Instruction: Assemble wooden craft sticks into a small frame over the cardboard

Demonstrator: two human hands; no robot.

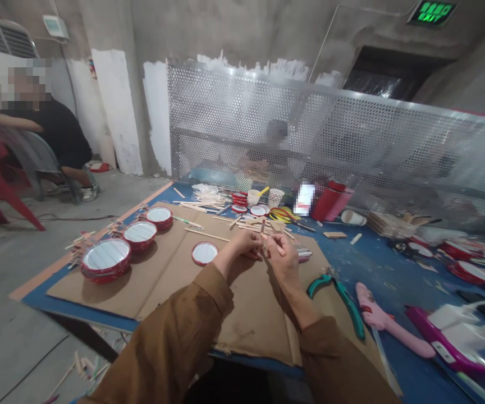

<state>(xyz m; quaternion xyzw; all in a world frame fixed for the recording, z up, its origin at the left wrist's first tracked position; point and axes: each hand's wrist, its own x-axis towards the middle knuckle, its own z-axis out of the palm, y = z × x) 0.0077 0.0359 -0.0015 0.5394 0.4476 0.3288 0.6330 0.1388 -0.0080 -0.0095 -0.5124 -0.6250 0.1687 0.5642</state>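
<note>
Nearest: brown cloth sleeves, left sleeve (164,336) and right sleeve (343,365), coarse fabric, forearms bare past the cuffs. Right hand (283,261) is clenched in a pinch on a thin wooden stick (274,241), which sits just above the cardboard. Left hand (240,252) is curled right beside it; can't tell if it grips the stick or anything else. Both hands hover over a creased brown cardboard sheet (251,320) on a blue table (377,264). On the cardboard, left of the hands: a stack of round red-rimmed frames (105,259) with white ribbed faces, two smaller stacks (140,234) further along, and a single frame (204,253) near the left hand. Loose wooden sticks (242,224) lie in a pile ahead. Behind them, a white cup (254,196) holds a yellow-handled item, beside a mesh-walled cup (276,196). A red flask (330,202) stands to the right. Right of the cardboard: green-handled pliers (337,297) and a pink plastic tool (385,320). Perforated metal screen (310,129) behind the table. Seated person (53,129) in black at far left.
</note>
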